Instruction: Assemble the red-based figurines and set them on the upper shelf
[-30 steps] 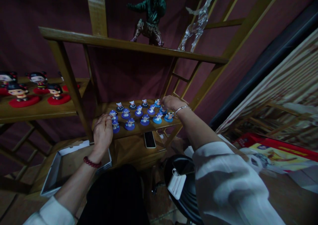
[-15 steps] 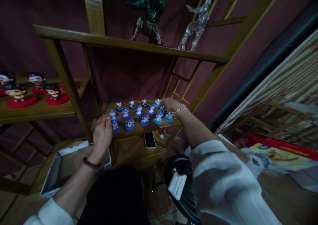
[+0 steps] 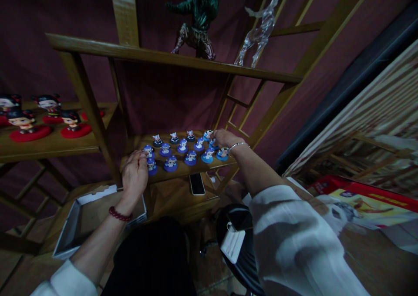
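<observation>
Rows of small figurines [image 3: 190,157] on round bases stand on the middle wooden shelf [image 3: 183,172]. Those at the back have black bases, the middle ones purple, and the right ones light blue. My right hand [image 3: 225,138] reaches to the right end of the rows, its fingers closed around a blue-based figurine [image 3: 212,143] that they partly cover. At the shelf's left end rests my left hand [image 3: 135,173], fingers stretched forward beside the purple-based figurines, holding nothing I can see. Whether its fingertips touch one of them I cannot tell.
A phone [image 3: 197,184] lies on a lower ledge. At lower left is an open shallow box [image 3: 67,230]. A green statue [image 3: 197,21] and a clear deer figure [image 3: 259,30] stand above. Red-based dolls [image 3: 29,122] fill the left shelf. A black stool [image 3: 248,252] stands below.
My right fingers have shifted very slightly at the blue-based figurine. Otherwise the hands and the rows look the same.
</observation>
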### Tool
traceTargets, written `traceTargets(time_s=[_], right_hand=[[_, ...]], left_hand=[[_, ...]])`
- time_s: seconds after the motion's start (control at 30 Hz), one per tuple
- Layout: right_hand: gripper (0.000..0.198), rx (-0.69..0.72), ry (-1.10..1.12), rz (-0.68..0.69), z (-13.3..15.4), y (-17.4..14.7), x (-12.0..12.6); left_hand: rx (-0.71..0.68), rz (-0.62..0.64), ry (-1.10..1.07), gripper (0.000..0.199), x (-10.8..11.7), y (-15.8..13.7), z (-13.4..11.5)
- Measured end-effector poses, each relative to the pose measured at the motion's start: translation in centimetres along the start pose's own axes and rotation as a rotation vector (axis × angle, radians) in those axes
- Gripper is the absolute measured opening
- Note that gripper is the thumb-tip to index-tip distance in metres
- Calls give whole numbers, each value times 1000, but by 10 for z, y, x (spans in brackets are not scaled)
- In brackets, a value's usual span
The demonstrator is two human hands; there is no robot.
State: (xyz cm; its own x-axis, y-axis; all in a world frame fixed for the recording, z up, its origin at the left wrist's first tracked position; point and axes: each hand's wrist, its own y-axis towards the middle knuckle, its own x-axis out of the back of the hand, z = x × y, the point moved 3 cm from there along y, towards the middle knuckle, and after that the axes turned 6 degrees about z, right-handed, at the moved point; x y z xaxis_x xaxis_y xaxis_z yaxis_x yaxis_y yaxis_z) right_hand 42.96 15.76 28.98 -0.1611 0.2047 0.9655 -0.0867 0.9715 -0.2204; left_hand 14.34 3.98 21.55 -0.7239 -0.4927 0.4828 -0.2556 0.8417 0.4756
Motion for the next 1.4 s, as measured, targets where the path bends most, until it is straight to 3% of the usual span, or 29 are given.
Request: traceTargets(time_s=[0.27,0.57,0.83,0.93,1.1,1.2,1.3,1.4], right_hand=[[50,-6,-14,-14,-2,-7,10],[38,15,-54,-83,-7,-28,26],[33,21,-25,-174,1,-65,25],[35,71,-32,-214,7,-75,21],[36,108,1,-256,15,-83,5],[37,165,38,-271,22,-88,-4],[35,231,57,-312,29,-90,-11],[30,275,77,-369,37,-92,-17]], left_hand=[[-2,0,7,43,-1,1,1],[-53,-2,43,43,1,-2,0],[-166,-127,46,42,2,-8,-1],[-248,-169,32,38,6,-13,-5],[-516,-221,33,33,20,-42,-27],[-632,-118,55,33,22,-71,-36],[-735,87,-5,35,14,-102,-38],[-685,282,-96,34,1,-131,-35]])
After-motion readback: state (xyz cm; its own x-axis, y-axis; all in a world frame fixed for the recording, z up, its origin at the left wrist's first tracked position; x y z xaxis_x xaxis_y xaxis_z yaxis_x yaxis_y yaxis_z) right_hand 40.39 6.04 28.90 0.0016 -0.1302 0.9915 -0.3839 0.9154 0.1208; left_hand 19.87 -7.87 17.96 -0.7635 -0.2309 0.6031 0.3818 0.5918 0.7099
